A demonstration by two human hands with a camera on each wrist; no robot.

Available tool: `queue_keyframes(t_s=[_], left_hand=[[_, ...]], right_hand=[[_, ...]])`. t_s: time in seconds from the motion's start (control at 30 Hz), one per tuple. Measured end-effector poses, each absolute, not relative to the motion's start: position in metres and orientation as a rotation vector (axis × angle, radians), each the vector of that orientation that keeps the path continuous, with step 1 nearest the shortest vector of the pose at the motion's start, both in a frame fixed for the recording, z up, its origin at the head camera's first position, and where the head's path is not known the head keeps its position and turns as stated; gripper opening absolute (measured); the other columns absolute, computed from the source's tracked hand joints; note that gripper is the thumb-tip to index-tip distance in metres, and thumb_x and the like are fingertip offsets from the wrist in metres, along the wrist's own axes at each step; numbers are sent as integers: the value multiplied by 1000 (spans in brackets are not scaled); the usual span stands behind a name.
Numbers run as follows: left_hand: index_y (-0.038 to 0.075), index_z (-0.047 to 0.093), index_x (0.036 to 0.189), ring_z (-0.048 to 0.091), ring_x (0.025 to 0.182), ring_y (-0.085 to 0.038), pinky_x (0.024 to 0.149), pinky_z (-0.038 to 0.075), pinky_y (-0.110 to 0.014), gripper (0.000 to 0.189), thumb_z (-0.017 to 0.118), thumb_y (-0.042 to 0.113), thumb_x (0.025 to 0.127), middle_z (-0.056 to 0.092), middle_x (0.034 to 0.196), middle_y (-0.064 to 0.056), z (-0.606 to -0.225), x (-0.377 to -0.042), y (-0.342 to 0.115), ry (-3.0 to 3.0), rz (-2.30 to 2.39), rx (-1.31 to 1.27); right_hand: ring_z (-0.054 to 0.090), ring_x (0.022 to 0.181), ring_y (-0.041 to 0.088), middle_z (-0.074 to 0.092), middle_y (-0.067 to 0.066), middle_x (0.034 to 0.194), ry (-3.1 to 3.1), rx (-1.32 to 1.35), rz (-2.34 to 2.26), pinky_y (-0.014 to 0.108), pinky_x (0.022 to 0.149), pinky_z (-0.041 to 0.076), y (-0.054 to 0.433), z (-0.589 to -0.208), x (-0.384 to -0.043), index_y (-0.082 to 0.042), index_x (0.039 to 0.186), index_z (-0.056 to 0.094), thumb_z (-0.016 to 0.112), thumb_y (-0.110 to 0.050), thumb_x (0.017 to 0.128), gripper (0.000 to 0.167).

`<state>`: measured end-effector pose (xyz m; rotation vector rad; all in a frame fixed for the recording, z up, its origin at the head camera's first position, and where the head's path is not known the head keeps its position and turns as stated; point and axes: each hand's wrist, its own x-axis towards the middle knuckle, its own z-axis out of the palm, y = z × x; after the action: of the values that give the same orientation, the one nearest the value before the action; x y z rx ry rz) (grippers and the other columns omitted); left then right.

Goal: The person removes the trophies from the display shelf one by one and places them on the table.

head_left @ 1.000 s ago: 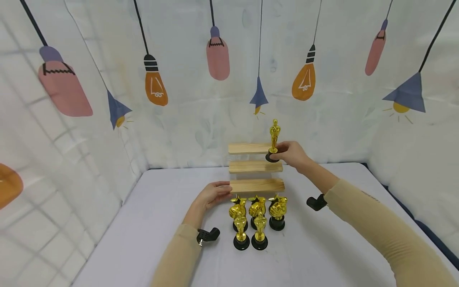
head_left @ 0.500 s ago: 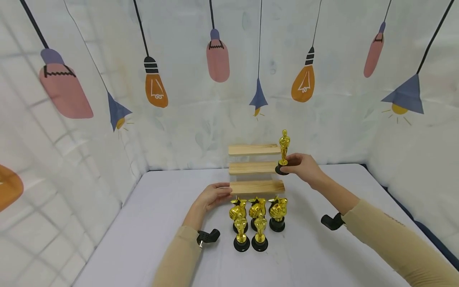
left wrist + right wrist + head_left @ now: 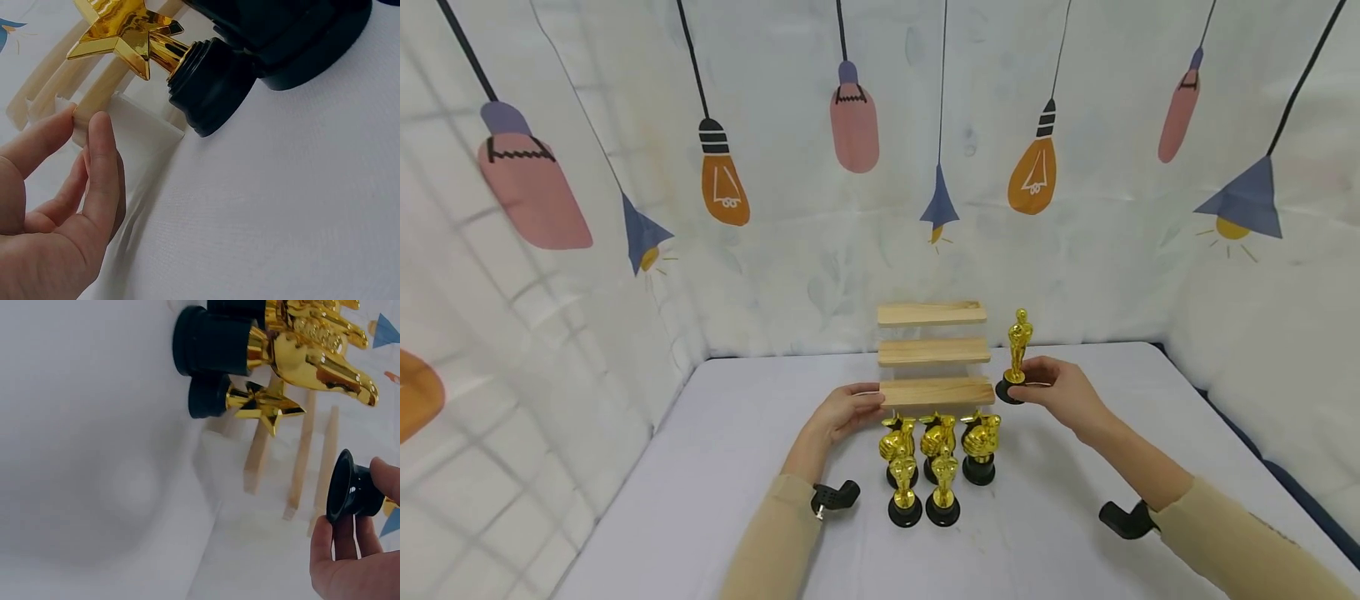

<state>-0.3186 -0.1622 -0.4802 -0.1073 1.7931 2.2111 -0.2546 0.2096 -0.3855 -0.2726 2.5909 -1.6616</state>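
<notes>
My right hand (image 3: 1066,398) holds a gold figure trophy (image 3: 1019,340) upright by its black base, in the air right of a small three-step wooden shelf (image 3: 934,352). In the right wrist view, thumb and fingers grip the rim and side of the black base (image 3: 357,492), whose hollow underside shows partly. My left hand (image 3: 847,408) pinches the left end of the lowest board (image 3: 936,392). The left wrist view shows thumb and fingertips on either side of that board's end (image 3: 94,107).
Several gold trophies stand in rows before the shelf, among them figure trophies (image 3: 943,487), thumb-shaped trophies (image 3: 981,446) and star trophies (image 3: 128,37). A white cloth (image 3: 1037,542) covers the table. Behind it hangs a lamp-print curtain (image 3: 790,267).
My right hand has carried the figure trophy down and to the right, away from the upper boards. The left hand stays at the lowest board's end.
</notes>
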Motion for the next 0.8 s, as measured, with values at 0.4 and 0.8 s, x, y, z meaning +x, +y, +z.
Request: queue_keyframes(t_s=[0.4, 0.8], left_hand=[[-12, 49, 143, 70, 92, -22, 84, 61, -29, 52, 69, -4, 96, 61, 123, -28, -481, -321, -162, 1781, 2224, -101], [-11, 49, 144, 70, 94, -22, 84, 61, -29, 52, 69, -3, 96, 60, 127, -28, -482, -320, -163, 1785, 2221, -99]], right_hand=[[64, 113, 26, 65, 14, 122, 2515, -224, -1729, 30, 92, 56, 219, -408, -216, 4, 128, 59, 82, -23, 91, 51], [64, 114, 30, 66, 13, 120, 2464, -152, -1761, 28, 88, 58, 221, -429, -195, 5, 123, 61, 84, -17, 88, 48]])
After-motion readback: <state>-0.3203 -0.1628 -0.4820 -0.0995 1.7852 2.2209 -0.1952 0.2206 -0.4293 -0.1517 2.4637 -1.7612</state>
